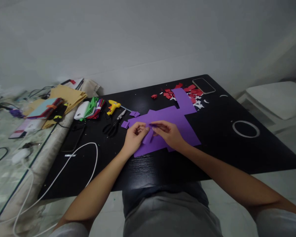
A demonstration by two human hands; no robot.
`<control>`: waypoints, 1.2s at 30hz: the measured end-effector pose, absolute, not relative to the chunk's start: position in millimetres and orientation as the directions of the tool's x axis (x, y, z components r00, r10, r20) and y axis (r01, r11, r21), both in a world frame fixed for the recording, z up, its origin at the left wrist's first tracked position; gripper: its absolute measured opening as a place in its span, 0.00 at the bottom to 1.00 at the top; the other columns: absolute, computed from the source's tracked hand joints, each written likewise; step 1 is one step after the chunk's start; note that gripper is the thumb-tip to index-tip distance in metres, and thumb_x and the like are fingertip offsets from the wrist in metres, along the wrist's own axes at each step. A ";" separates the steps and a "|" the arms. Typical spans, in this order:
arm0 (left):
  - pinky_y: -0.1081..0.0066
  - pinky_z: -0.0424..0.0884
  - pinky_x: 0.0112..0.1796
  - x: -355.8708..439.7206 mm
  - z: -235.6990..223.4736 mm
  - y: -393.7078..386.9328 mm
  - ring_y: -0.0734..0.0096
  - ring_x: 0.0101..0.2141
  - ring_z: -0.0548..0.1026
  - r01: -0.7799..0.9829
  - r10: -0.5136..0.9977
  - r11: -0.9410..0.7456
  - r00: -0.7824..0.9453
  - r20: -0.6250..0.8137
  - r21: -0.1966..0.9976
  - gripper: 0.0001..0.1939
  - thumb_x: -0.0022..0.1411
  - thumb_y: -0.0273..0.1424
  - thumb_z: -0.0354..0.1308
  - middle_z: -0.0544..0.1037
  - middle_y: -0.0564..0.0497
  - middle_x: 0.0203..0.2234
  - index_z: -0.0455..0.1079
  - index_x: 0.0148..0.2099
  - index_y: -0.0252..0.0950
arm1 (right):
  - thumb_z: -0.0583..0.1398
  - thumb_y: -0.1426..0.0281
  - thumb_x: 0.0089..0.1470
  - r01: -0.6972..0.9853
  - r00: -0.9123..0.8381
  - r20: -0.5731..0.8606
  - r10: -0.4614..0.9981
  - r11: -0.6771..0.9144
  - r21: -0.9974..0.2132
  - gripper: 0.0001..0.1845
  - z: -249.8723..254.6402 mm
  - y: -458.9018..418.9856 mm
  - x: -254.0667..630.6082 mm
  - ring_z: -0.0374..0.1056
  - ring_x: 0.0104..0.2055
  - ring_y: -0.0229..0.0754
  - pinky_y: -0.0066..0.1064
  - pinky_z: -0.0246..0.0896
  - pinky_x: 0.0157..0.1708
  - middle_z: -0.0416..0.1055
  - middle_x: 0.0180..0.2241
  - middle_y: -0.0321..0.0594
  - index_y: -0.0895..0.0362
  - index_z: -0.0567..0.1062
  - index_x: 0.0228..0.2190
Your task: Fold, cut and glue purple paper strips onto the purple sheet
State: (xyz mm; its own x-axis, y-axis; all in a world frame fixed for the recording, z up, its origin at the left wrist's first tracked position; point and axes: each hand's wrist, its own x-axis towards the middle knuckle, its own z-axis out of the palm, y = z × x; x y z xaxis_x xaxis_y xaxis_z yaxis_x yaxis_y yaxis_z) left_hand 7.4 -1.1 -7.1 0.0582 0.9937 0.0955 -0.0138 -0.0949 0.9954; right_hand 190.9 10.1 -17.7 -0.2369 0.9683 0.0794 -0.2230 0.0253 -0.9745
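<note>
My left hand (pixel 134 135) and my right hand (pixel 167 133) meet over a large purple paper sheet (pixel 177 117) on the black table (pixel 236 148). Both pinch a small purple paper piece (pixel 149 133) between their fingertips, just above the sheet. Two small purple squares (pixel 134 114) and another purple square (pixel 124 124) lie to the left of the sheet. Black-handled scissors (pixel 113 125) and a yellow glue gun (pixel 112 106) rest further left.
Red and white paper scraps (pixel 191 93) and a phone (pixel 203 85) lie at the far edge. A white ring (pixel 245 128) sits at the right. A white cable (pixel 81 161) loops at the left. Coloured paper (pixel 95 108) and envelopes (pixel 66 95) pile at far left.
</note>
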 end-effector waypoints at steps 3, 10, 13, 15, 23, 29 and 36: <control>0.75 0.67 0.28 8.5 -5.3 -2.6 0.77 0.24 0.71 0.007 0.995 -0.082 0.048 0.082 0.997 0.16 0.56 0.40 0.73 0.76 0.55 0.23 0.77 0.39 0.35 | 0.71 0.56 0.51 -0.238 -0.214 0.052 0.975 -0.001 -0.971 0.15 -16.8 11.7 192.0 0.78 0.34 0.43 0.41 0.80 0.40 0.80 0.32 0.38 0.55 0.80 0.33; 0.71 0.72 0.33 5.9 -4.8 -1.0 0.72 0.28 0.76 0.041 0.995 -0.091 0.051 0.089 0.995 0.18 0.55 0.41 0.73 0.81 0.52 0.27 0.81 0.43 0.35 | 0.75 0.60 0.44 -0.255 -0.207 0.021 0.978 -0.033 -0.966 0.18 -15.4 14.4 193.1 0.77 0.34 0.43 0.43 0.79 0.42 0.79 0.31 0.37 0.54 0.79 0.35; 0.72 0.74 0.32 3.9 -2.4 -0.7 0.72 0.27 0.77 0.045 0.994 -0.089 0.072 0.085 0.995 0.18 0.55 0.40 0.73 0.82 0.52 0.29 0.79 0.44 0.35 | 0.75 0.61 0.44 -0.264 -0.172 -0.001 0.985 -0.047 -0.963 0.18 -14.9 15.4 194.1 0.78 0.34 0.44 0.46 0.78 0.46 0.78 0.31 0.37 0.54 0.78 0.34; 0.72 0.74 0.29 2.5 -0.1 -0.7 0.73 0.25 0.77 0.038 0.994 -0.065 0.095 0.061 0.997 0.19 0.54 0.39 0.74 0.82 0.53 0.28 0.76 0.44 0.35 | 0.75 0.62 0.44 -0.276 -0.157 -0.018 0.987 -0.061 -0.959 0.20 -14.6 15.6 195.3 0.78 0.36 0.45 0.47 0.78 0.48 0.78 0.34 0.37 0.54 0.78 0.38; 0.75 0.72 0.26 -4.7 3.7 6.0 0.76 0.22 0.75 -0.140 0.995 -0.098 -0.024 0.095 0.985 0.22 0.49 0.33 0.77 0.79 0.57 0.25 0.73 0.44 0.36 | 0.76 0.66 0.42 -0.168 -0.301 0.085 0.950 0.034 -0.985 0.30 -12.0 11.8 196.0 0.75 0.53 0.50 0.48 0.73 0.56 0.77 0.49 0.40 0.49 0.79 0.49; 0.76 0.71 0.30 -6.4 1.8 8.9 0.78 0.23 0.74 -0.249 0.998 -0.058 -0.044 0.049 0.967 0.25 0.48 0.32 0.77 0.79 0.57 0.26 0.73 0.47 0.36 | 0.70 0.57 0.53 -0.189 -0.412 0.000 0.911 -0.085 -0.978 0.21 -12.3 12.0 197.6 0.76 0.50 0.49 0.46 0.74 0.52 0.79 0.46 0.42 0.51 0.80 0.47; 0.74 0.71 0.30 -1.6 1.8 4.3 0.77 0.22 0.73 -0.091 0.995 -0.069 0.071 0.075 0.993 0.21 0.51 0.37 0.77 0.74 0.59 0.23 0.73 0.42 0.36 | 0.74 0.64 0.43 -0.178 -0.315 -0.013 0.949 -0.072 -0.981 0.19 -20.6 14.3 193.1 0.78 0.40 0.43 0.41 0.74 0.50 0.80 0.35 0.36 0.51 0.79 0.39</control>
State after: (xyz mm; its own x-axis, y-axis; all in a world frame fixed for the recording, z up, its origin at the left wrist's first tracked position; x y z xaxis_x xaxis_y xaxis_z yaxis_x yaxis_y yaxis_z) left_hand -1.6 4.3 1.8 0.0713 0.9946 0.0754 -0.0907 -0.0688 0.9935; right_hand 193.1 14.3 -20.6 -0.3150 0.9490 -0.0126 -0.1781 -0.0722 -0.9814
